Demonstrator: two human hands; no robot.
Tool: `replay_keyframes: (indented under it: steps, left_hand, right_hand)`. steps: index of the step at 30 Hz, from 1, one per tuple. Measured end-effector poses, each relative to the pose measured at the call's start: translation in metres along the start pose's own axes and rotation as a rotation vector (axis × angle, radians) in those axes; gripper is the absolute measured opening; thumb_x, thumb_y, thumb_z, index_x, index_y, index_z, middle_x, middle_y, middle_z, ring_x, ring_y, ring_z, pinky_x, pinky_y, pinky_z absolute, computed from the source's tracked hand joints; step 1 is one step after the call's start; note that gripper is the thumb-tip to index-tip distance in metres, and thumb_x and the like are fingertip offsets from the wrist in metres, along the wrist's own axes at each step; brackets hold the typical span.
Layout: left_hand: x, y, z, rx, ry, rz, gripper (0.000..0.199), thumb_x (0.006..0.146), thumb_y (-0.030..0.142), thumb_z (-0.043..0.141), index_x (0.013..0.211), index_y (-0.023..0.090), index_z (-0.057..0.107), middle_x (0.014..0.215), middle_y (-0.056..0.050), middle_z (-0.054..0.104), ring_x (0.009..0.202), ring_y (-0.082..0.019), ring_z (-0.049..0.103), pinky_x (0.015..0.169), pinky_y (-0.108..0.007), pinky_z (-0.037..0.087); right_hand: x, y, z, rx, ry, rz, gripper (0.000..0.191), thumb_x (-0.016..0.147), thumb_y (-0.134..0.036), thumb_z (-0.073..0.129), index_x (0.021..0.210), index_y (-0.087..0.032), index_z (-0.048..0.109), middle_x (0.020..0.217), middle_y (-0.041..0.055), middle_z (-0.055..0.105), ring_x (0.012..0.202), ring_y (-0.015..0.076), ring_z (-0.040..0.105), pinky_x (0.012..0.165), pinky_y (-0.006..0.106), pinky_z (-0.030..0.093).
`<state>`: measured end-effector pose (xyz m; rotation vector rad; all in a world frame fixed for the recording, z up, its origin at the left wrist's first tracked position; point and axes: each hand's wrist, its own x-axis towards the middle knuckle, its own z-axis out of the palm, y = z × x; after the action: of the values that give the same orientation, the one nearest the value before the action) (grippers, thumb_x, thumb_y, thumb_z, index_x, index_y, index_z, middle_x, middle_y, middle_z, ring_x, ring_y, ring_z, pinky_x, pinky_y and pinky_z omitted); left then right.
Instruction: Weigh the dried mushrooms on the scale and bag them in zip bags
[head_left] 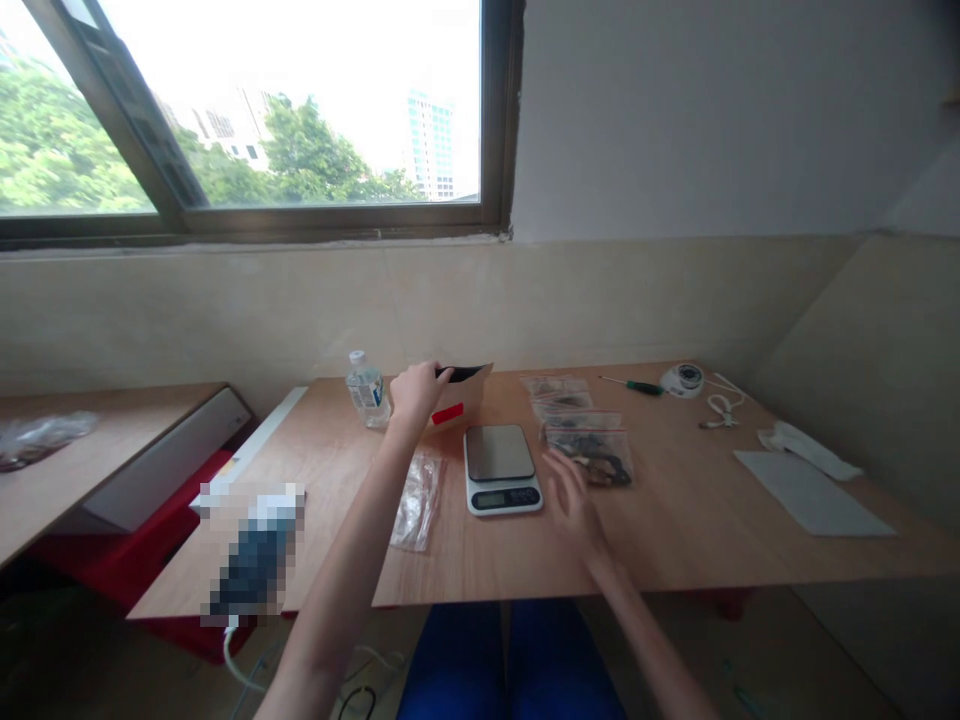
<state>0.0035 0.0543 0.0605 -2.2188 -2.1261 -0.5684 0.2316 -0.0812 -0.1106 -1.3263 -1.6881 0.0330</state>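
Observation:
My left hand (415, 390) is closed on the left rim of a brown cardboard box (469, 400). The box has a red label on its front and a dark inside. Just right of the kitchen scale (501, 468), my right hand (570, 500) hovers slightly blurred, fingers apart and holding nothing. It is close to the nearest of several zip bags (598, 462), which contains dark and brown pieces I cannot make out. Nothing lies on the scale's metal plate. Clear plastic zip bags (417, 505) lie left of the scale, below my left forearm.
A water bottle (367, 392) stands left of the box. At the left lies a pixelated phone-like object (259, 555) with a white cable. A green-handled screwdriver (641, 387), a white dome camera (682, 380) and a white sheet (810, 490) lie to the right.

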Motion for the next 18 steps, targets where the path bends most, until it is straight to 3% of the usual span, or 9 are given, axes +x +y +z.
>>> replay_keyframes:
  steps: [5,7,11,13,15,18]
  left_hand:
    - [-0.03,-0.002,-0.002,-0.038,-0.103,0.079,0.028,0.08,0.039,0.053,0.097,0.027,0.071,0.093,-0.009,0.072,0.089,-0.026,0.066,0.073,-0.03,0.047]
    - [-0.038,-0.008,0.0,-0.112,-0.119,0.077,0.029,0.078,0.041,0.055,0.097,0.027,0.072,0.092,-0.008,0.072,0.091,-0.026,0.066,0.074,-0.029,0.047]
    - [-0.046,-0.021,0.007,-0.202,-0.085,0.014,0.03,0.078,0.038,0.054,0.101,0.027,0.071,0.094,-0.007,0.073,0.092,-0.024,0.065,0.071,-0.026,0.046]
    - [-0.052,-0.022,0.011,-0.215,-0.072,0.016,0.029,0.078,0.034,0.054,0.102,0.029,0.07,0.093,-0.006,0.073,0.09,-0.023,0.066,0.068,-0.026,0.045]
    - [-0.06,-0.018,0.015,-0.199,-0.056,0.035,0.029,0.078,0.03,0.054,0.102,0.031,0.07,0.093,-0.006,0.073,0.091,-0.024,0.066,0.067,-0.026,0.044]
    - [-0.074,-0.007,0.02,-0.146,-0.008,0.055,0.029,0.08,0.028,0.053,0.103,0.031,0.07,0.094,-0.006,0.073,0.092,-0.025,0.065,0.065,-0.026,0.043]
  right_hand:
    - [0.057,-0.079,0.02,0.07,-0.17,-0.2,0.041,0.094,-0.023,0.028,0.133,-0.018,0.041,0.135,0.011,0.045,0.129,0.0192,0.038,0.107,0.04,0.034]
    - [0.07,-0.093,0.031,0.002,-0.219,-0.298,0.041,0.094,-0.024,0.029,0.131,-0.013,0.044,0.135,0.0135,0.045,0.131,0.0214,0.034,0.108,0.042,0.033]
    - [0.067,-0.099,0.046,-0.142,-0.341,-0.377,0.033,0.093,-0.02,0.032,0.103,-0.013,0.062,0.104,0.0146,0.064,0.109,0.0242,0.054,0.1,0.043,0.039]
    - [0.063,-0.098,0.047,-0.2,-0.427,-0.334,0.03,0.091,-0.017,0.034,0.088,-0.013,0.064,0.088,0.0139,0.067,0.093,0.0239,0.06,0.089,0.04,0.045]
    - [0.066,-0.099,0.049,-0.233,-0.496,-0.204,0.029,0.089,-0.015,0.038,0.079,-0.012,0.064,0.079,0.0148,0.067,0.081,0.0244,0.063,0.076,0.035,0.048]
    - [0.087,-0.1,0.06,-0.177,-0.545,-0.028,0.025,0.087,-0.016,0.046,0.071,-0.012,0.064,0.071,0.0134,0.067,0.07,0.023,0.064,0.066,0.031,0.048]
